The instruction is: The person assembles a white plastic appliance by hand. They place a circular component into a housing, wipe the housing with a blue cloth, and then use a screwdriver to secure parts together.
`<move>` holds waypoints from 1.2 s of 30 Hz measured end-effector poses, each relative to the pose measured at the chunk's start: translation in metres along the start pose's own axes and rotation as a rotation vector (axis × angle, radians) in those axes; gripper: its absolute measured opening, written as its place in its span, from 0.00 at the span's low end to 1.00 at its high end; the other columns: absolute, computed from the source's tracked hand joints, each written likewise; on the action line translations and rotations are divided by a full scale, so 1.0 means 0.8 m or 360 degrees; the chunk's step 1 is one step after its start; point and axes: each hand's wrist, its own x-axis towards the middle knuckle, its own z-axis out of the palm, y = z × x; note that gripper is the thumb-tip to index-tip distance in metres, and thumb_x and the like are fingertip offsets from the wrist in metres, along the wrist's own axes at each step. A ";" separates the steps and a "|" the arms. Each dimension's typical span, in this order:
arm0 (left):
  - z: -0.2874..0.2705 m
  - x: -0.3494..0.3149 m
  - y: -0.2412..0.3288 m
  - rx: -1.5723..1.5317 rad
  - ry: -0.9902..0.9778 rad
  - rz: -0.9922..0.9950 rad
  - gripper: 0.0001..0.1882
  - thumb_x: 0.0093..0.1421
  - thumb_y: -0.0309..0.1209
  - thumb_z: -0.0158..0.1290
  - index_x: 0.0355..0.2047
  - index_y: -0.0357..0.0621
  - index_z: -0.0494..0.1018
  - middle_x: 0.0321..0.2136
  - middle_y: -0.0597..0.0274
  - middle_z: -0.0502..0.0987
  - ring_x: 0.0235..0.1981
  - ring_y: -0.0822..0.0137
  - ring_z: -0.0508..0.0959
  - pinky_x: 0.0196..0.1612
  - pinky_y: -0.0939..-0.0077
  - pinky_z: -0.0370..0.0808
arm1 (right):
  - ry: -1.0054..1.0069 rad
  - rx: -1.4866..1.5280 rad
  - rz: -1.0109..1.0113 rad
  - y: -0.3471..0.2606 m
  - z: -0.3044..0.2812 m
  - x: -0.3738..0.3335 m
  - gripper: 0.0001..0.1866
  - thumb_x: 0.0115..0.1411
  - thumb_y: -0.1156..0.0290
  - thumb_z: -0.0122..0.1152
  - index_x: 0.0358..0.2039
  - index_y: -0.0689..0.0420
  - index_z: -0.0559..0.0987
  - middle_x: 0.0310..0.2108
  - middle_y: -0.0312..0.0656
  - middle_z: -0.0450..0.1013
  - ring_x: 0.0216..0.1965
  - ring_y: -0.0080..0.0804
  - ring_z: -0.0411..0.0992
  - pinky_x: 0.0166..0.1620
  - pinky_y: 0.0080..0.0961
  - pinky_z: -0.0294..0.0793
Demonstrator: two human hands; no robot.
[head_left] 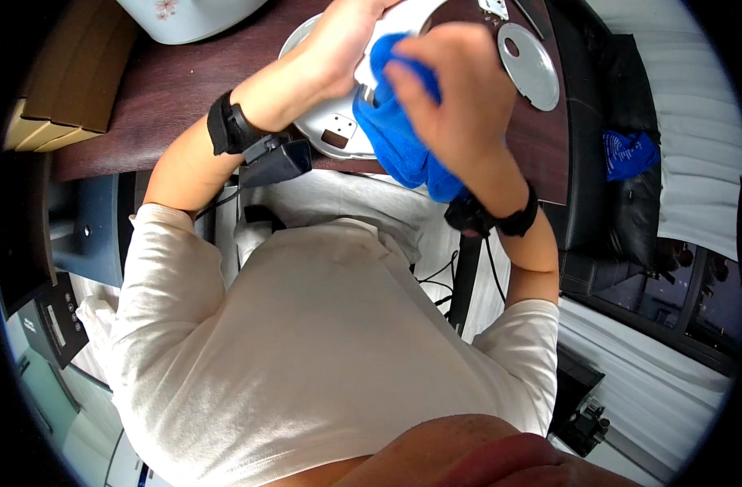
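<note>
Up at the far edge of the view, my left hand grips a white curved part, its fingers mostly hidden behind the part. A blue cloth is bunched in my right hand, fingers closed round it and slightly blurred, pressed close against the white part. The cloth hangs down past the table's near edge. Beneath both hands lies a round white plate with a rectangular cutout and small holes, partly covered by my arm and the cloth.
On the dark wooden table, a white disc with a hole lies right, near a small white piece. A white container and cardboard boxes stand left. A black sofa holds a blue packet.
</note>
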 end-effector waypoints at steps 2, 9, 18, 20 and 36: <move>0.001 0.001 -0.002 -0.0032 -0.0013 -0.0001 0.18 0.72 0.39 0.40 0.48 0.39 0.73 0.38 0.60 0.79 0.38 0.72 0.78 0.41 0.80 0.75 | 0.0147 -0.0028 0.0055 0.018 0.004 0.014 0.12 0.55 0.58 0.67 0.38 0.45 0.78 0.34 0.35 0.72 0.27 0.33 0.76 0.26 0.26 0.75; -0.016 0.000 -0.006 0.0128 0.0209 0.0022 0.17 0.69 0.39 0.44 0.48 0.41 0.76 0.38 0.63 0.81 0.38 0.73 0.81 0.44 0.77 0.78 | 0.0053 0.0046 -0.0077 0.017 0.004 0.015 0.11 0.56 0.61 0.66 0.38 0.47 0.79 0.33 0.34 0.72 0.26 0.32 0.76 0.25 0.25 0.74; -0.005 0.000 -0.019 0.0390 0.0274 -0.0017 0.17 0.69 0.40 0.45 0.45 0.42 0.77 0.36 0.65 0.80 0.40 0.74 0.79 0.48 0.80 0.74 | -0.0430 0.0075 -0.0243 0.008 -0.017 -0.003 0.13 0.50 0.64 0.70 0.37 0.43 0.78 0.32 0.31 0.68 0.26 0.26 0.73 0.25 0.22 0.72; 0.002 -0.003 -0.023 0.0283 0.0566 0.0048 0.17 0.68 0.42 0.46 0.47 0.46 0.77 0.33 0.68 0.80 0.36 0.77 0.78 0.41 0.83 0.74 | -0.0096 -0.0059 -0.0104 0.030 -0.015 0.013 0.10 0.54 0.65 0.67 0.37 0.46 0.79 0.32 0.35 0.71 0.26 0.30 0.75 0.24 0.24 0.72; -0.004 -0.007 -0.014 0.0937 0.0058 0.0189 0.24 0.65 0.42 0.53 0.53 0.36 0.73 0.44 0.60 0.78 0.45 0.74 0.76 0.49 0.80 0.71 | 0.0099 -0.0164 0.0000 0.070 -0.040 0.049 0.07 0.56 0.70 0.63 0.34 0.57 0.78 0.31 0.43 0.73 0.29 0.39 0.75 0.32 0.28 0.73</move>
